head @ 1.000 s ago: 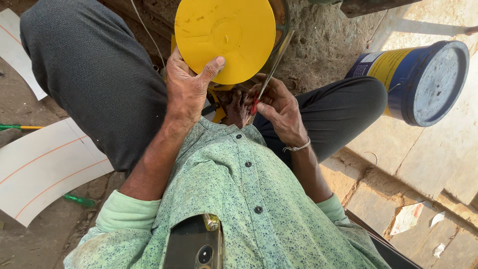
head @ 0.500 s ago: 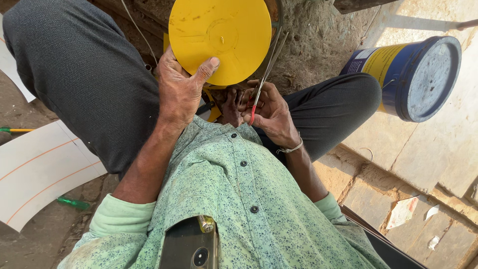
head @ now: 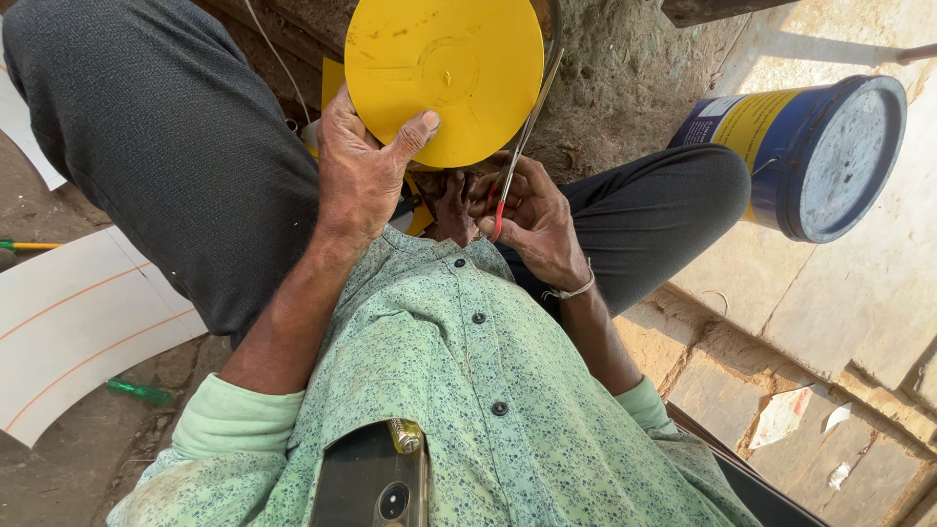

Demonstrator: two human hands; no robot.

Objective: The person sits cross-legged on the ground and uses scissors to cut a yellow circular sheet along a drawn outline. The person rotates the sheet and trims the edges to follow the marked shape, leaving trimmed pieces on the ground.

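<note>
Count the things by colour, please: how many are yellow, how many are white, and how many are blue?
Yellow: 1, the yellow disc held by the left hand
White: 1, the white curved sheet
Blue: 1, the blue bucket
Total: 3

Around the yellow disc (head: 444,73) I have little room: my left hand (head: 366,171) clamps its lower left edge, my right hand (head: 532,220) sits just under its lower right, and the scissors (head: 517,146) run up along its right rim. Left of the disc my raised knee (head: 166,146) walls me in. Right of the disc, bare ground lies open as far as the blue bucket (head: 810,156), which stands well apart
</note>
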